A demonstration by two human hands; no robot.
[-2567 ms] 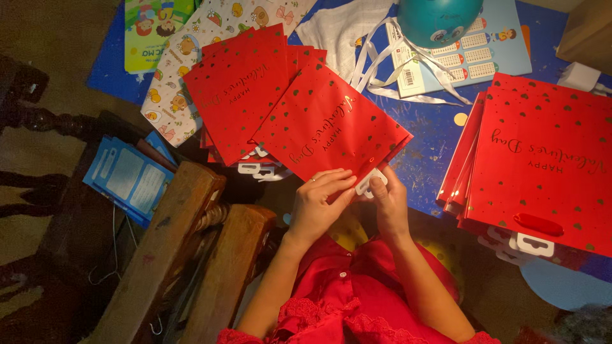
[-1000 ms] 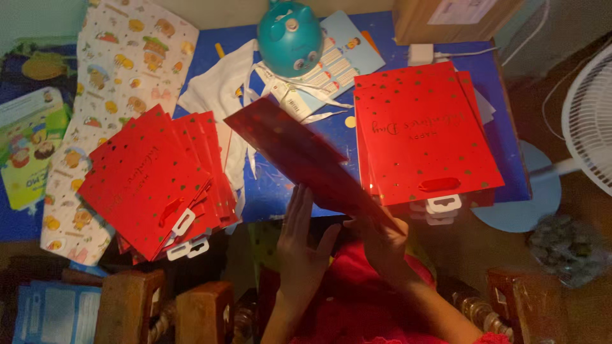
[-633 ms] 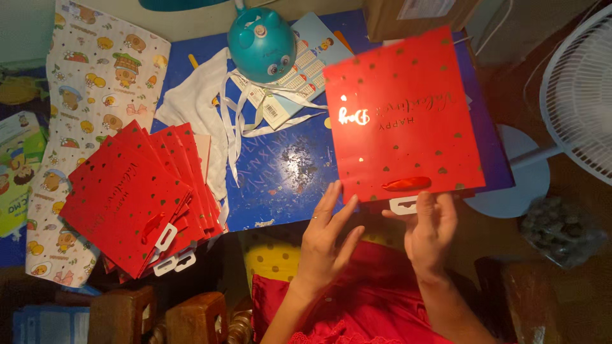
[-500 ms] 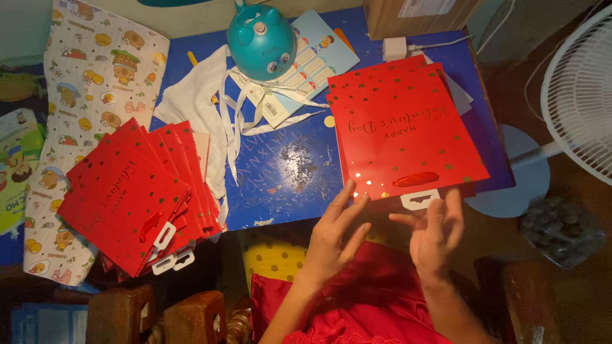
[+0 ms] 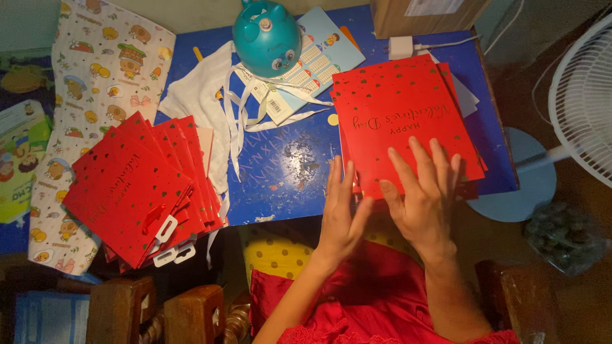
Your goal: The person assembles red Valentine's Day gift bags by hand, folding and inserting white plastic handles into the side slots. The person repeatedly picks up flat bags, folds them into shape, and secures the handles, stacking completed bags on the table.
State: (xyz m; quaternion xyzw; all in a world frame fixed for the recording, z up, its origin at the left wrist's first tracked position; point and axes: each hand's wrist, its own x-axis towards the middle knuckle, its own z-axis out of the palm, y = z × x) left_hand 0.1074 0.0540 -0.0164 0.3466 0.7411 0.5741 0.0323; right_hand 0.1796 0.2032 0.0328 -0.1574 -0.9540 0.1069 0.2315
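Your right hand (image 5: 422,194) lies flat, fingers spread wide, on the near edge of the red gift bag (image 5: 401,121) that tops the right-hand stack (image 5: 475,172) — nothing is gripped, the palm just presses down. That bag sits at about two o'clock from your body, on the right part of the blue table (image 5: 287,165), its gold lettering upside down to you and its surface dotted with small dark hearts. Your left hand (image 5: 341,213) is just beside it at its nine o'clock, fingers straight and close together, edge-on against the left side of the stack; it holds nothing either.

At ten o'clock, well apart from both hands, a fanned pile of red bags (image 5: 137,188) overhangs the table's near edge, with white plastic handle tabs (image 5: 167,229) showing at its lower corner. Beside that pile, at its nine o'clock, lies a cartoon-printed wrapping sheet (image 5: 83,76). At twelve o'clock stands a teal round toy-like container (image 5: 266,37), with a white cloth with ties (image 5: 204,102) and a printed chart card (image 5: 306,64) near it. A cardboard box (image 5: 427,16) sits at the far one o'clock edge, and a white fan (image 5: 583,108) stands off the table at three o'clock.
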